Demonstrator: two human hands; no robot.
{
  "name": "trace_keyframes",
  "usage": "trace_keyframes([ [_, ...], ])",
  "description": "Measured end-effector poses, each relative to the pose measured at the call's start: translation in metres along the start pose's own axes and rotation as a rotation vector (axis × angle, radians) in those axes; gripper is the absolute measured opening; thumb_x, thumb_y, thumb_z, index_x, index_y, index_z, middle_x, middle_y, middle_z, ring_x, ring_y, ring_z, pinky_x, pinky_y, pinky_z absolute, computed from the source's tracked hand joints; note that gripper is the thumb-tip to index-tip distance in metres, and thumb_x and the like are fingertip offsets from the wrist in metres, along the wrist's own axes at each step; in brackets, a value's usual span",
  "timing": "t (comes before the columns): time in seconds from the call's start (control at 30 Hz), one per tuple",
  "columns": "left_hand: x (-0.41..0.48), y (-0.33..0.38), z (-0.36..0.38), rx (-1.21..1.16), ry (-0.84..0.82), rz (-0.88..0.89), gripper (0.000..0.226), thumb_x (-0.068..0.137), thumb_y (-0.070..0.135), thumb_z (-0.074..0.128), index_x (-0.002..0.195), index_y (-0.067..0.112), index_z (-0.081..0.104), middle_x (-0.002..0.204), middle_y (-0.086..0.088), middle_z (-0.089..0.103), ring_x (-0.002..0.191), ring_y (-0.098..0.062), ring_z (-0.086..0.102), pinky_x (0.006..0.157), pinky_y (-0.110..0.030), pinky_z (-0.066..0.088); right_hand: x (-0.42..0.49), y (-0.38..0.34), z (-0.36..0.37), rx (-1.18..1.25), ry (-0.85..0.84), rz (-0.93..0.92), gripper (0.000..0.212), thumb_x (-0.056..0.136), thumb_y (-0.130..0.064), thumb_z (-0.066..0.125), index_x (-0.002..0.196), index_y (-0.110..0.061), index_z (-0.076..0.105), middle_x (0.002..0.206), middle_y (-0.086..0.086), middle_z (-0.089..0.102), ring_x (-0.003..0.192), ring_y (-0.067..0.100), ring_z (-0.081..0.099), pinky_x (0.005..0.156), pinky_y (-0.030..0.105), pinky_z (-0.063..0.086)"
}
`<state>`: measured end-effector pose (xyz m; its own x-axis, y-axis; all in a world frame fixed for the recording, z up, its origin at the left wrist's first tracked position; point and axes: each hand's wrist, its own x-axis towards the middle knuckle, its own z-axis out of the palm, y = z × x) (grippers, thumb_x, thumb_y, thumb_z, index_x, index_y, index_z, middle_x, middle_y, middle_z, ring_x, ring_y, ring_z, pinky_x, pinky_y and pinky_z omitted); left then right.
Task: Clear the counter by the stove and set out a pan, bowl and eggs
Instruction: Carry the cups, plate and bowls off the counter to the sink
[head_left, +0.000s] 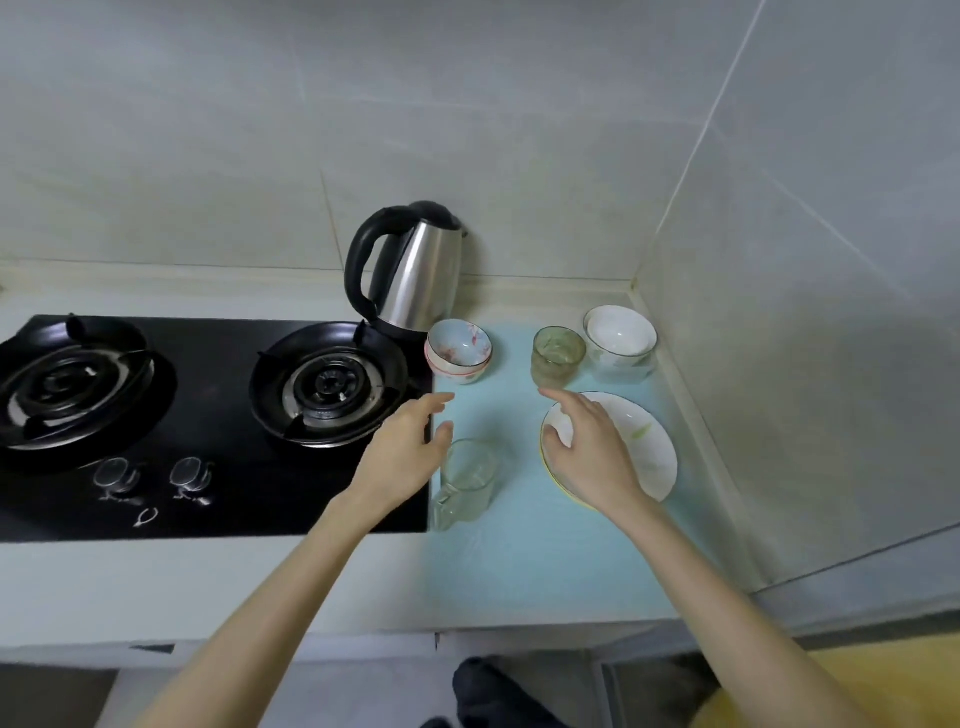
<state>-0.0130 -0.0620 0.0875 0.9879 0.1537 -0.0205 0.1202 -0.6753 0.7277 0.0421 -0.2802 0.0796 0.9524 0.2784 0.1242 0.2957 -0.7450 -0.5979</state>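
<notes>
Now both grips spread empty: left hand (402, 447) at stove (218, 415) edge, right hand (587, 447) over plate (649, 457) rim.

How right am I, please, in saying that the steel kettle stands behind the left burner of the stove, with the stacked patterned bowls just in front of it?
Not quite. The head view shows the steel kettle standing behind the right burner, at the stove's far right corner. The rest holds: the stacked patterned bowls sit just in front of it.
</notes>
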Motion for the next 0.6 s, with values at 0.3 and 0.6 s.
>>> trace_keyframes([
  [0.3, 0.008, -0.019, 0.049, 0.262, -0.34, -0.128, 0.098, 0.073, 0.047, 0.073, 0.15, 0.036, 0.013, 0.149, 0.006, 0.026, 0.131, -0.019, 0.035, 0.097, -0.034, 0.043, 0.05, 0.028, 0.03, 0.004, -0.164, -0.016, 0.046, 0.092, -0.016, 0.051, 0.137, -0.024, 0.047, 0.137, -0.006, 0.052, 0.125, 0.018, 0.045, 0.096, 0.03, 0.038],
  [0.6, 0.034, -0.022, 0.063, 0.283, -0.242, -0.203, 0.079, 0.059, 0.04, 0.078, 0.13, 0.037, 0.044, 0.126, 0.013, 0.052, 0.106, -0.019, 0.058, 0.08, -0.031, 0.049, 0.102, 0.063, 0.029, 0.08, -0.102, 0.013, 0.043, 0.088, -0.009, 0.053, 0.129, -0.021, 0.054, 0.128, -0.002, 0.059, 0.119, 0.022, 0.051, 0.094, 0.035, 0.044],
])
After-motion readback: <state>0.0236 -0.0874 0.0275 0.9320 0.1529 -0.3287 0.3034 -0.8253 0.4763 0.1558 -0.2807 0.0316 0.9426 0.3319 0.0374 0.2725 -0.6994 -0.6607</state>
